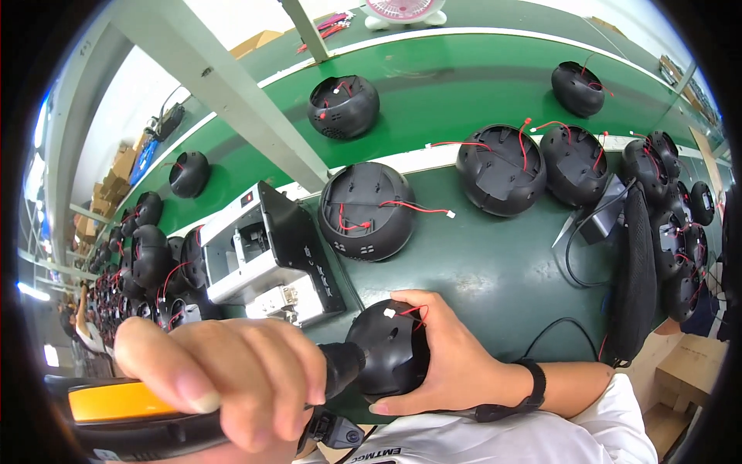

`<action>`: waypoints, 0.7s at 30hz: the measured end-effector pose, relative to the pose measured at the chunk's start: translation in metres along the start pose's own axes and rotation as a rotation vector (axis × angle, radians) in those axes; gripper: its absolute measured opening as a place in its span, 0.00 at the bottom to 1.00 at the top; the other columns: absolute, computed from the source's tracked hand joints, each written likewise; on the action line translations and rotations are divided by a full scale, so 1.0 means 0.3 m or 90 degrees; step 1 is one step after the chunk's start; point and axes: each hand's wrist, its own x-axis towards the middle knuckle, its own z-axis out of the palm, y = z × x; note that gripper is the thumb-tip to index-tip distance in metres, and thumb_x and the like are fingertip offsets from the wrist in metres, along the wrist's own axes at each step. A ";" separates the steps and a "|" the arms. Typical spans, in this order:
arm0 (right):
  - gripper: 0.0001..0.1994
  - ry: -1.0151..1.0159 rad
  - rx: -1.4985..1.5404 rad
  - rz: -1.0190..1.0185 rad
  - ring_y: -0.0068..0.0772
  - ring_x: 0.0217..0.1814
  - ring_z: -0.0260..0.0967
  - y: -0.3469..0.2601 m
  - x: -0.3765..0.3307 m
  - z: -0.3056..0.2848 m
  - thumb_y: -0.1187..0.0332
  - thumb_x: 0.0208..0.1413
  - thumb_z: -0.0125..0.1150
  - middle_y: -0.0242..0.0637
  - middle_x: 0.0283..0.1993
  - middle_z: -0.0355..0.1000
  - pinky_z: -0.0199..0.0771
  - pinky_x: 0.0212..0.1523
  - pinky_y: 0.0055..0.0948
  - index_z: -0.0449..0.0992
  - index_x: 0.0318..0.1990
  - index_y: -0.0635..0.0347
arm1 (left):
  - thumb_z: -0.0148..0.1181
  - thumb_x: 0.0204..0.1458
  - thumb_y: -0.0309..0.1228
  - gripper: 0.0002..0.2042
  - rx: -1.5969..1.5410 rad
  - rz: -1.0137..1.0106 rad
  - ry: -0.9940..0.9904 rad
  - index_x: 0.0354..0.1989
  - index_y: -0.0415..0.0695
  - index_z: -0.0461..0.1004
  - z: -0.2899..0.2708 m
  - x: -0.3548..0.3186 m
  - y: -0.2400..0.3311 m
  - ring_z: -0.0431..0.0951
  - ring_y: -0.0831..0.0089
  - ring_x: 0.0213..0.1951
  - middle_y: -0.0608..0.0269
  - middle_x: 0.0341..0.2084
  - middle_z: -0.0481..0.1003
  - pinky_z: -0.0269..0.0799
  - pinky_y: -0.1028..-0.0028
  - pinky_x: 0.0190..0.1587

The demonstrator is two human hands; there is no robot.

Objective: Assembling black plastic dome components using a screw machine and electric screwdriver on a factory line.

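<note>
My left hand (232,371) is wrapped round a black and orange power screwdriver (116,402), large and close in view. Its black nose points right and meets the side of a round black plastic shell (386,352); the bit's tip cannot be made out. Around that shell's right side curls my right hand (452,356), fingers at the far edge and thumb at the near edge. A short red wire with a white connector lies over the top of the shell. Just beyond my hands stands a white and black bench machine (267,251) with a metal fixture at its front.
Several similar black shells with red wires stand on the green bench, one (367,209) beyond my hands. More shells ride the green belt (448,85) behind. A grey metal post (232,93) crosses the left. A black padded strap-like thing (632,278) and cable are at right.
</note>
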 end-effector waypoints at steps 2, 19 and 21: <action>0.57 -0.013 0.046 0.014 0.55 0.64 0.61 -0.002 -0.001 0.005 0.47 0.34 0.83 0.53 0.61 0.61 0.65 0.64 0.45 0.52 0.67 0.65 | 0.54 0.61 0.61 0.26 0.024 -0.046 -0.037 0.40 0.47 0.62 0.003 0.001 -0.002 0.70 0.77 0.15 0.71 0.17 0.69 0.69 0.71 0.20; 0.62 -0.034 0.036 0.012 0.56 0.68 0.58 0.046 0.006 -0.040 0.46 0.34 0.83 0.57 0.65 0.58 0.60 0.69 0.45 0.47 0.70 0.71 | 0.64 0.58 0.31 0.16 -0.073 -0.011 -0.209 0.49 0.40 0.66 -0.013 -0.059 -0.170 0.76 0.66 0.29 0.58 0.30 0.75 0.71 0.60 0.39; 0.66 -0.022 -0.069 -0.178 0.59 0.73 0.54 0.075 0.006 -0.052 0.46 0.33 0.83 0.59 0.70 0.52 0.57 0.72 0.45 0.42 0.73 0.69 | 0.56 0.40 0.79 0.43 -0.016 -0.027 -0.087 0.38 0.44 0.66 0.025 -0.060 -0.176 0.71 0.69 0.18 0.65 0.19 0.71 0.70 0.65 0.26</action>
